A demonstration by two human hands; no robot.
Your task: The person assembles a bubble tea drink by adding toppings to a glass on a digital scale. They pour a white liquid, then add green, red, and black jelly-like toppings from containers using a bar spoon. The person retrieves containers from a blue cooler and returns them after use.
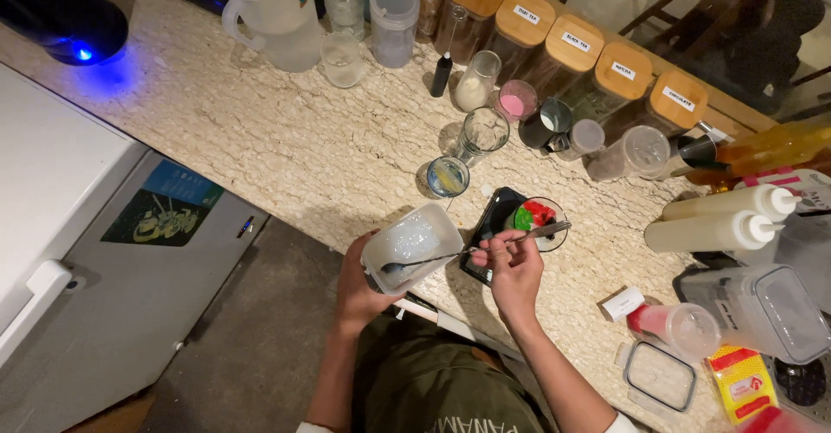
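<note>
Tub [414, 244], a white plastic rectangle holding something pale and glossy, sits tilted in the left hand [362, 281] just off the near edge of the counter [286, 138]. That hand wraps the tub from below and behind, fingers closed on its outer wall.

The right hand [511, 264] is pinched shut on a long metal spoon [472, 249]. Its bowl dips into the tub, and the handle runs right, out over a small glass bowl [541, 222] filled with red and green pieces. The bowl rests against a dark flat tray [493, 225] on the counter, just beside the right hand's knuckles.

Behind them stand a short glass [448, 176] with a little yellowish liquid and a taller empty glass [481, 133]. Further back runs a row of jars with wooden lids [571, 43], with a white jug [273, 13] near the left end. A cup of pink powder [518, 100] and a small dark pitcher [547, 123] sit in front of the jars.

To the right lie two white squeeze bottles [714, 221] on their sides, a clear lidded box [757, 307], a cup of pink-red liquid [679, 327], and a yellow packet [743, 383]. A white fridge [112, 251] stands below the counter on the left.
</note>
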